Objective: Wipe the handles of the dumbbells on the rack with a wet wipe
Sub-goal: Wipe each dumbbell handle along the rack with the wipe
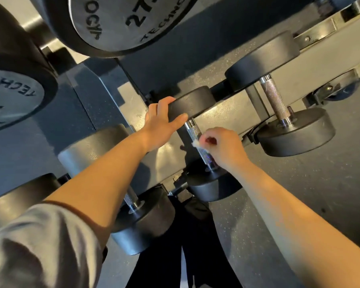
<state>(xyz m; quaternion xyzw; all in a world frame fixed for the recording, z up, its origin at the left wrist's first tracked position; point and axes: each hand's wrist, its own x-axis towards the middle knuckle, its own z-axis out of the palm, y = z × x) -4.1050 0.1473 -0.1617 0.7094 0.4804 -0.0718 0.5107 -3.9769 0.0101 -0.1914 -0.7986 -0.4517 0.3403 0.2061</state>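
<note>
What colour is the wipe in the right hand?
White; the wet wipe shows in the head view, against the handle.

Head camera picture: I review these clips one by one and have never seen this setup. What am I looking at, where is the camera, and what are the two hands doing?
There is no machine here. A person wears one wide-angle camera on the head, so you look forward and down along both bare arms at a dumbbell rack. The wide lens bends the picture, which is why the large weights at the top left loom so big.

The left hand grips the far head of a small dumbbell, apparently to steady it. The right hand is curled round the knurled metal handle of that same dumbbell, pinching a small white wet wipe against it.

Another dumbbell with a bare handle lies to the right on the same rack, and more lie to the left under the left arm. Below is a dark speckled floor.
</note>
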